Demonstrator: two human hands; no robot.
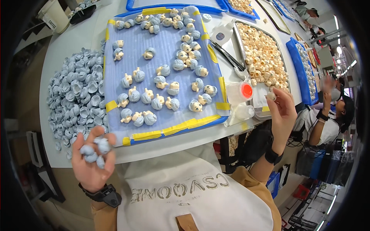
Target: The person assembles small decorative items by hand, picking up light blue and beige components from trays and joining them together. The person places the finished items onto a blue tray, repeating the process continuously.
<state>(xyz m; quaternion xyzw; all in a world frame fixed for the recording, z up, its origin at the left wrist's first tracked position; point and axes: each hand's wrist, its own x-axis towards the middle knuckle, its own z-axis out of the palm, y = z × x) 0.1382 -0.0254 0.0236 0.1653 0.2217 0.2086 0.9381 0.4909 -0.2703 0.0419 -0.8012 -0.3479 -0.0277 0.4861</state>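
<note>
Caps point(89, 154), pale blue: several, in left hand point(93, 169), fingers half-curled, over near-left corner of surface point(83, 40); spill likely if cupping loosens. Piece point(271, 96), cream: pinched by right hand point(284, 111), near edge of metal tray point(261, 92); smallness risks slipping.

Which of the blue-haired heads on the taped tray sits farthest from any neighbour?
The head in the upper middle of the tray: bare surface surrounds it, while the others have close neighbours.

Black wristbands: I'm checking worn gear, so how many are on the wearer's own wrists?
2: one black band below the left hand, another band below the right hand; sleeves may hide more.
</note>
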